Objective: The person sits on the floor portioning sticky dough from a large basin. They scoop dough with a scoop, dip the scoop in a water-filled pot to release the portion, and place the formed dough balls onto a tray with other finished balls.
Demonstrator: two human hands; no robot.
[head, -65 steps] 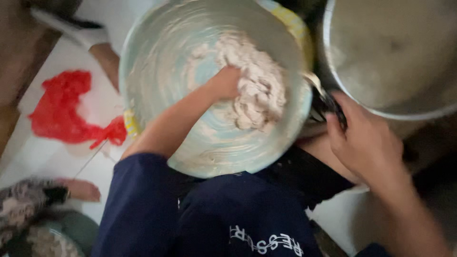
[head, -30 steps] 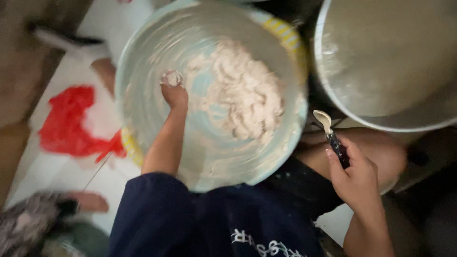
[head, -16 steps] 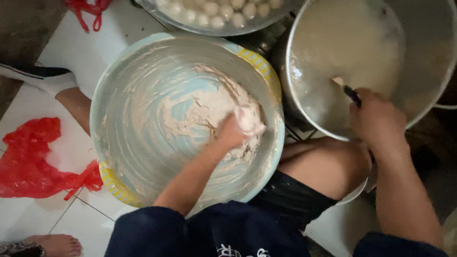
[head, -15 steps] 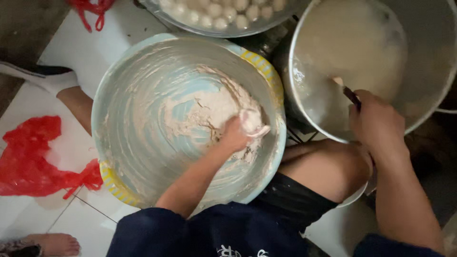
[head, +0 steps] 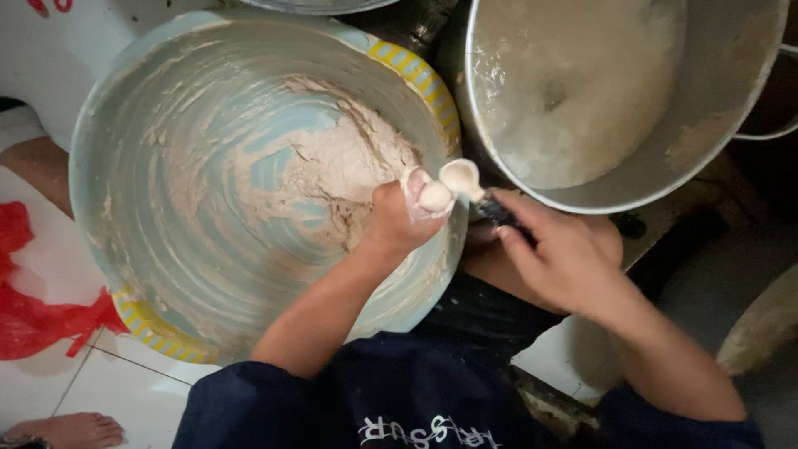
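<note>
A large pale blue basin [head: 125,133] with a yellow striped rim holds a mass of pale sticky paste [head: 341,166]. At its right rim my left hand [head: 403,218] is closed around a lump of paste, and a rounded ball of it bulges out between thumb and forefinger. My right hand [head: 561,254] grips a dark-handled spoon [head: 470,187] whose pale bowl touches that ball. Just right of the basin stands a big metal pot [head: 632,91] filled with cloudy liquid.
A red plastic bag [head: 33,308] lies on the white tiled floor at the left. A bare foot [head: 71,430] shows at the bottom left. The pot's wire handle [head: 773,125] sticks out at the right. Another metal vessel's rim [head: 324,5] shows at the top.
My left hand has left the middle of the paste and come to the basin's right rim with a squeezed ball. The right hand brought the spoon back from the pot to meet it.
</note>
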